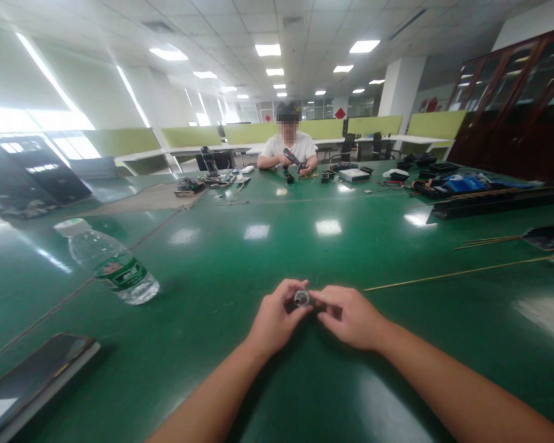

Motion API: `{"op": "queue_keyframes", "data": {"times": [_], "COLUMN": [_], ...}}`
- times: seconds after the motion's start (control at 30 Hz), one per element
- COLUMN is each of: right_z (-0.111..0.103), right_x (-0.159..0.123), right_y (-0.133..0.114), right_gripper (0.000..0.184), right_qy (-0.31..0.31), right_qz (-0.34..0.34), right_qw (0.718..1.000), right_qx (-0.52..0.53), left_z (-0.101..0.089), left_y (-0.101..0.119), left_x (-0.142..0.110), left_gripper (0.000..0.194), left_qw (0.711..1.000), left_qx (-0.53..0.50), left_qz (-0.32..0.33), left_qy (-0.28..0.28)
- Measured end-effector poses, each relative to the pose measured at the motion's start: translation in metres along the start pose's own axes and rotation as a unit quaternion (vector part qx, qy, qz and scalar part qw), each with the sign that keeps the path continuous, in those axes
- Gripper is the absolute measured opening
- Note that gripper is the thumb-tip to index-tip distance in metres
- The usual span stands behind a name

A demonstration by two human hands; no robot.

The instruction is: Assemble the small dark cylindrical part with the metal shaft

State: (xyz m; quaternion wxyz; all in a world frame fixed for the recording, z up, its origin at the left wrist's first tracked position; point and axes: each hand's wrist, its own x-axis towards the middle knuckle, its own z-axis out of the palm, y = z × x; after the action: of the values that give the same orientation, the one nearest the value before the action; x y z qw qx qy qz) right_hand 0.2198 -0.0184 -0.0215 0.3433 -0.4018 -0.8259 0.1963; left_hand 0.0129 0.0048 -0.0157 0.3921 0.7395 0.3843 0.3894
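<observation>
Taking the hands as the centre of the dial, a thin brass-coloured rod [443, 276] runs in from just short of three o'clock, its near end close beside the right hand [348, 314]. A clear bottle [120, 271] with a white cap and green label is at nine o'clock, and a flat dark-topped item [46, 369] is nearer half past eight. The left hand [274, 314] has thumb and fingers closed round a small round metal part [301, 298], right at the centre; the right hand's fingertips are drawn narrow at its three o'clock side, though I cannot tell whether they grip it. At two o'clock are a blue item [466, 183] among dark clutter and a long black bar [498, 203]; at eleven, a jumble of small gear [189, 186] beside a brown sheet [143, 198]. A co-worker in a white shirt [270, 147] sits at twelve, holding a dark handheld tool [292, 155]. The green desk [212, 332] is glossy, mirroring ceiling lights [268, 50]. Beyond it are yellow-green partitions [244, 132], a pale pillar [404, 86] at one o'clock and a reddish-brown glazed cabinet [526, 92] at two.
</observation>
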Motion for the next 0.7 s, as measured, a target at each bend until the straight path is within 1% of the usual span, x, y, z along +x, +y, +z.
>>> {"op": "queue_keyframes", "data": {"times": [0.13, 0.27, 0.33, 0.4, 0.6, 0.7], "right_z": [-0.0014, -0.0031, -0.0035, -0.0035, -0.0022, -0.0021], "right_x": [0.0001, 0.0011, 0.0016, 0.0017, 0.0007, 0.0007], "right_y": [-0.0019, -0.0052, -0.0064, -0.007, -0.0065, -0.007], "right_gripper": [0.032, 0.021, 0.019, 0.019, 0.013, 0.015], "right_qy": [0.0, -0.015, -0.019, -0.022, -0.031, -0.031], "right_qz": [-0.002, 0.0, 0.0, 0.001, 0.01, 0.01], "right_qw": [1.0, 1.0, 1.0, 0.999, 0.999, 0.999], "right_qx": [-0.015, -0.022, -0.023, -0.023, -0.035, -0.035], "left_z": [0.0001, -0.0022, -0.0033, -0.0039, -0.0026, -0.0017], "left_y": [0.0024, 0.0043, 0.0048, 0.0052, 0.0039, 0.0026], "left_x": [-0.0004, -0.0017, -0.0023, -0.0027, -0.0024, -0.0022], "left_gripper": [0.024, 0.018, 0.023, 0.029, 0.034, 0.036], "left_qw": [1.0, 0.996, 0.992, 0.989, 0.989, 0.99], "left_qx": [0.002, 0.077, 0.114, 0.13, 0.135, 0.131], "left_qz": [0.007, 0.043, 0.059, 0.067, 0.057, 0.053], "left_qy": [-0.003, -0.005, -0.004, -0.001, 0.0, 0.001]}}
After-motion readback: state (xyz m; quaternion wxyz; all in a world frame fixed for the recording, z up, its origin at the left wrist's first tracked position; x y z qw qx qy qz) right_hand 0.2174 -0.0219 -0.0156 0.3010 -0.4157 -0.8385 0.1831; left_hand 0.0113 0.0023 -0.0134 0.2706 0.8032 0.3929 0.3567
